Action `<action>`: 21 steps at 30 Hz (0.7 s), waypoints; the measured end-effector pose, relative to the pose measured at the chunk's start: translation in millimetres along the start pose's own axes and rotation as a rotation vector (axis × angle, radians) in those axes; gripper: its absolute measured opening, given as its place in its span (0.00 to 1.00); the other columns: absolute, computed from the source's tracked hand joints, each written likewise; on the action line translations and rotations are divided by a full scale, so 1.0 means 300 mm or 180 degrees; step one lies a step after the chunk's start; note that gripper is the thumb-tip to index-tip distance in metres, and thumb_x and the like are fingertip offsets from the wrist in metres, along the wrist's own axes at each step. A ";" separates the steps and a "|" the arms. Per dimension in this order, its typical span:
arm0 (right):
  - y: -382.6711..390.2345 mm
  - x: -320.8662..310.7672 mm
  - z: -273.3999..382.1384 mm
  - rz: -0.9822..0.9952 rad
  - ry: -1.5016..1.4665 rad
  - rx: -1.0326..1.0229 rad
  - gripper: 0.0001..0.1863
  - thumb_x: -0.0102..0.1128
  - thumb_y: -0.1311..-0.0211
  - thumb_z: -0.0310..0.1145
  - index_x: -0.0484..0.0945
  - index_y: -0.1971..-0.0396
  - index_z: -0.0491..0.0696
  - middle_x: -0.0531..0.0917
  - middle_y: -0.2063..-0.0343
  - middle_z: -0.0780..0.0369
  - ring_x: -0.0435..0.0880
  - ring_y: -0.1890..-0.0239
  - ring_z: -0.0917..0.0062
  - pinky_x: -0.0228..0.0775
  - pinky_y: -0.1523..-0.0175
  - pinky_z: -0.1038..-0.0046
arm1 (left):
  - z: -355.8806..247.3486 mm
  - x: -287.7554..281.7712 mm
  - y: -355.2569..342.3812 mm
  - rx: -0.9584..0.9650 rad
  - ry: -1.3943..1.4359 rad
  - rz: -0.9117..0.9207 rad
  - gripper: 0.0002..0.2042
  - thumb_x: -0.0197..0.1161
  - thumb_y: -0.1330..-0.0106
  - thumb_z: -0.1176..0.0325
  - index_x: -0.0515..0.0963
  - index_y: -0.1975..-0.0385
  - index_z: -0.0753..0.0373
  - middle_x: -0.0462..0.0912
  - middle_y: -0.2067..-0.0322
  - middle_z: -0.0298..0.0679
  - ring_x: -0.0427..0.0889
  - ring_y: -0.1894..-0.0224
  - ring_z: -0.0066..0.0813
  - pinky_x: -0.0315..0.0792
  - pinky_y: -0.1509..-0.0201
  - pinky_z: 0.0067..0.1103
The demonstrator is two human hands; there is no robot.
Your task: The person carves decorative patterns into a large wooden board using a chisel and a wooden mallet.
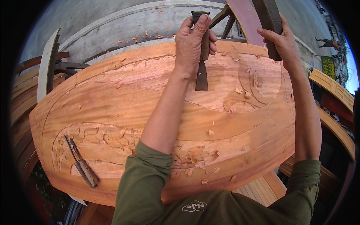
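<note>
My left hand (189, 48) is closed around the wooden handle of a wide flat chisel (201, 77), thumb up near its dark top end. The blade points down toward me over the upper part of a large carved wooden panel (150, 99); whether its edge touches the wood I cannot tell. My right hand (285, 47) grips a dark, block-shaped wooden mallet (270, 28), held up at the panel's far right edge. Two narrow chisels (83, 165) lie side by side at the panel's lower left. Beside them runs a carved leaf relief (108, 137), and a carved scroll (255, 84) sits at the upper right.
Curled wood shavings (210, 132) are scattered over the panel and on the concrete ground (150, 22) beyond. A pale upright board (48, 65) stands at the left. Wooden frames (333, 127) are stacked at the right. A distant person (329, 43) appears at the far right.
</note>
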State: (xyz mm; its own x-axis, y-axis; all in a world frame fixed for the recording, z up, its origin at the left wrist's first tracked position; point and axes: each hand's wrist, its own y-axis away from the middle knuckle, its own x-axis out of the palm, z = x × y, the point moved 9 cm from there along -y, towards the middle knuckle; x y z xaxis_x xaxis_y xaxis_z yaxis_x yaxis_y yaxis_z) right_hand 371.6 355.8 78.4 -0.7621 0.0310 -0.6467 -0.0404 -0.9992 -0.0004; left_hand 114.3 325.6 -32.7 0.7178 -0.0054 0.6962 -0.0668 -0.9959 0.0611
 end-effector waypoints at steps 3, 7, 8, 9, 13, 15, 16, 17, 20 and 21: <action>-0.038 -0.054 0.033 -0.0104 0.0264 -0.0127 0.44 0.84 0.43 0.45 0.71 0.29 0.51 0.86 0.66 0.65 0.86 0.66 0.83 0.79 0.60 0.77 | 0.003 0.028 0.014 -0.0043 -0.0255 -0.0004 0.23 0.69 0.25 0.43 0.76 0.55 0.59 0.81 0.77 0.33 0.81 0.82 0.19 0.72 0.81 0.16; -0.047 0.005 0.159 -0.0302 -0.0779 0.0258 0.37 0.75 0.43 0.30 0.71 0.32 0.45 0.82 0.68 0.64 0.81 0.72 0.81 0.76 0.66 0.74 | 0.018 0.027 0.019 0.0002 -0.0612 0.0040 0.23 0.65 0.24 0.41 0.76 0.52 0.57 0.80 0.76 0.32 0.80 0.81 0.17 0.73 0.80 0.15; -0.062 0.025 0.120 -0.0041 -0.0348 -0.0011 0.39 0.81 0.41 0.43 0.72 0.31 0.52 0.86 0.68 0.65 0.86 0.68 0.84 0.80 0.62 0.79 | 0.021 0.031 0.015 0.0053 -0.0673 0.0009 0.22 0.65 0.23 0.42 0.76 0.52 0.57 0.79 0.76 0.31 0.79 0.81 0.16 0.71 0.81 0.15; -0.084 0.041 0.066 0.0413 -0.0083 0.0009 0.40 0.78 0.42 0.37 0.71 0.29 0.51 0.87 0.62 0.61 0.88 0.61 0.77 0.81 0.52 0.74 | 0.023 0.035 0.011 0.0105 -0.0733 -0.0023 0.22 0.65 0.23 0.42 0.75 0.53 0.57 0.79 0.77 0.31 0.78 0.82 0.16 0.69 0.82 0.15; -0.035 0.201 0.088 0.2027 0.1440 -0.0540 0.49 0.75 0.47 0.31 0.67 0.22 0.53 0.85 0.45 0.56 0.82 0.44 0.68 0.70 0.33 0.68 | 0.040 -0.008 0.037 -0.0006 -0.1010 -0.0297 0.21 0.65 0.22 0.43 0.75 0.55 0.57 0.78 0.77 0.30 0.77 0.83 0.16 0.66 0.84 0.15; -0.124 0.111 0.074 0.1302 0.1276 -0.0876 0.49 0.73 0.47 0.31 0.67 0.21 0.57 0.85 0.45 0.58 0.82 0.46 0.71 0.72 0.36 0.69 | 0.082 0.041 0.015 -0.0006 -0.0896 -0.0062 0.21 0.65 0.22 0.43 0.75 0.57 0.58 0.78 0.78 0.30 0.77 0.84 0.16 0.67 0.84 0.16; -0.156 0.096 0.081 0.1073 0.1018 -0.0623 0.49 0.73 0.47 0.29 0.67 0.21 0.60 0.85 0.44 0.59 0.82 0.47 0.71 0.73 0.37 0.69 | 0.078 0.030 0.015 -0.0012 -0.0822 -0.0052 0.21 0.66 0.22 0.45 0.75 0.58 0.59 0.78 0.79 0.30 0.77 0.85 0.17 0.68 0.84 0.16; -0.154 0.114 0.117 0.1095 0.1013 -0.0610 0.49 0.73 0.47 0.29 0.67 0.21 0.60 0.85 0.44 0.59 0.82 0.47 0.71 0.73 0.37 0.69 | 0.078 0.023 0.018 -0.0030 -0.0821 -0.0070 0.21 0.66 0.22 0.45 0.75 0.58 0.59 0.78 0.79 0.30 0.77 0.85 0.17 0.68 0.84 0.16; -0.116 0.090 0.224 -0.0023 -0.0575 -0.0364 0.35 0.75 0.43 0.31 0.72 0.35 0.44 0.82 0.70 0.66 0.81 0.73 0.82 0.76 0.67 0.74 | 0.047 -0.010 0.018 -0.0034 -0.0913 -0.0368 0.20 0.67 0.22 0.47 0.75 0.58 0.60 0.78 0.79 0.30 0.78 0.84 0.17 0.69 0.83 0.16; -0.101 0.077 0.204 -0.0025 -0.0564 -0.0362 0.35 0.75 0.43 0.31 0.72 0.35 0.44 0.82 0.70 0.66 0.81 0.73 0.82 0.76 0.67 0.74 | 0.050 0.000 0.019 -0.0058 -0.0853 -0.0295 0.20 0.68 0.23 0.47 0.75 0.57 0.60 0.78 0.79 0.31 0.78 0.84 0.17 0.69 0.83 0.16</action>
State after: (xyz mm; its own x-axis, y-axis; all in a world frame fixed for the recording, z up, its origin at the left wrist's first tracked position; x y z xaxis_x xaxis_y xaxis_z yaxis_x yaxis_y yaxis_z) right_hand 315.7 388.2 110.2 -0.8642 0.0328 -0.5021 0.0189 -0.9950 -0.0976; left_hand 124.3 318.6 -43.0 0.8790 0.0594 0.4731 -0.0031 -0.9915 0.1302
